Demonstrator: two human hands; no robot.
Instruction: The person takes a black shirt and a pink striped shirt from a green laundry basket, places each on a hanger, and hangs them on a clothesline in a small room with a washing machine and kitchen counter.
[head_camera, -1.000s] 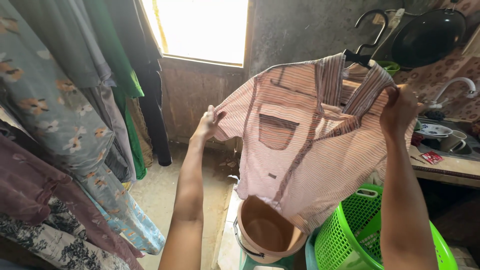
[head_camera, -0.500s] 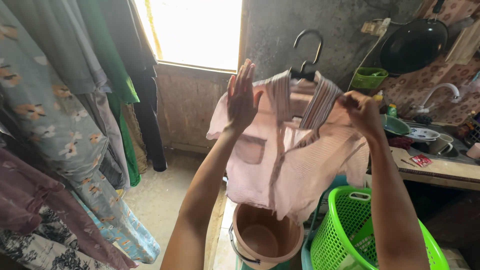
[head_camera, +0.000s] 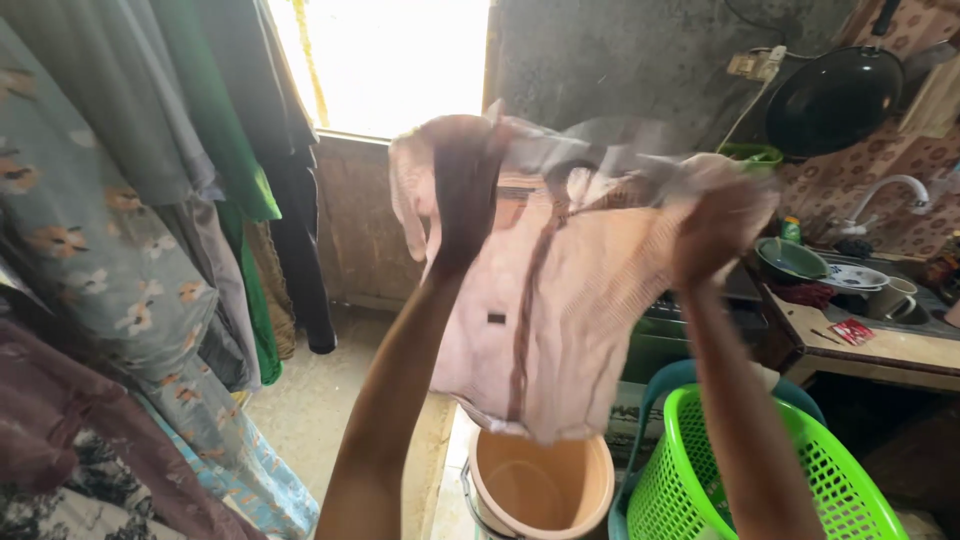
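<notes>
Sunlit and cramped, the room has a bright window at twelve o'clock and rough walls around it. At the centre of the view hangs a pale pink striped shirt, held up at face height by both hands and blurred by motion. The left hand is at about eleven o'clock on the shirt, its grip closed on the cloth near the shoulder; the right hand is at about two o'clock, its grip bunched on the other shoulder. Held so, by its top corners, the shirt drops open and flat, probably so that it spreads out. Whether a hanger is inside the collar cannot be told: the top edge is smeared and the fingers merge with the fabric.

Directly under the hem, at six o'clock, stands a tan plastic bucket, its bottom cut off by the frame. Just beside it, at five o'clock, is a green laundry basket, partly hidden by the right forearm. At three o'clock a table carries bowls and a cup near a tap, with a dark pan hung above. Hanging clothes fill nine o'clock, cut off at the left edge.
</notes>
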